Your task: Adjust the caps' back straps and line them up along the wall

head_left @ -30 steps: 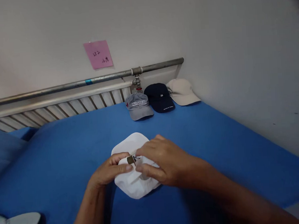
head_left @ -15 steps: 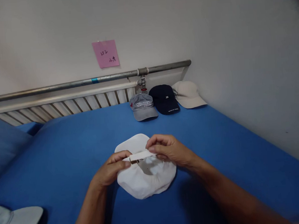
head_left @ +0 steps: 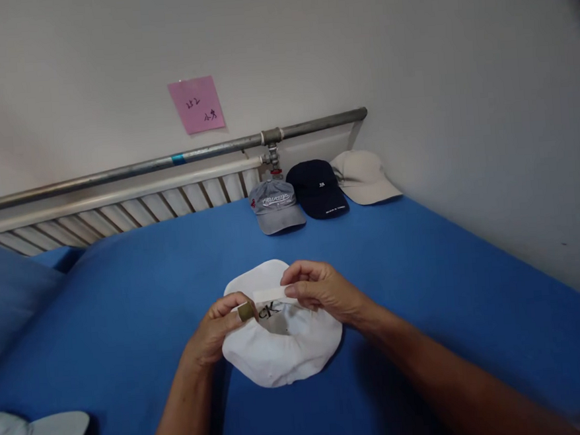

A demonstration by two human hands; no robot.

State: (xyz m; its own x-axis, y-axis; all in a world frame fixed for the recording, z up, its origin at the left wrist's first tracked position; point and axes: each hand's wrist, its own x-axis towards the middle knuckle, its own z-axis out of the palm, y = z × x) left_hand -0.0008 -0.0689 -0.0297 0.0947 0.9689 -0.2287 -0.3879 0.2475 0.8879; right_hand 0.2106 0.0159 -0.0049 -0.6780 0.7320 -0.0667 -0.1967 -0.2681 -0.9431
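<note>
Pinching, both hands (head_left: pixel 211 330) (head_left: pixel 328 294) hold a white cap (head_left: pixel 285 360) (left at buckle (head_left: pixel 245 311), right on strap (head_left: pixel 268 294)).

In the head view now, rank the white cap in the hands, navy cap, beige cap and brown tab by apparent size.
1. White cap, though it lies nearer the camera than the others listed two rows back
2. Navy cap and beige cap: too alike to rank
3. Brown tab
</note>
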